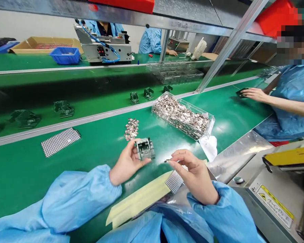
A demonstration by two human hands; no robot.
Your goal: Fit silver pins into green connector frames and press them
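My left hand grips a dark green plastic housing by its edges, its open side facing me. To its right, my right hand pinches a small dark metal piece between thumb and fingertips, apart from the housing. Just beyond the left hand lies a loose pile of small metal parts. A clear plastic tray full of similar metal parts stands farther back on the right. Beneath my right hand is a grid of small pins, partly covered by the hand.
Several green housings sit along the belt behind the metal rail. A pin grid lies at left, yellow tape strips in front. A co-worker's hand touches a dark part at right, beyond a machine.
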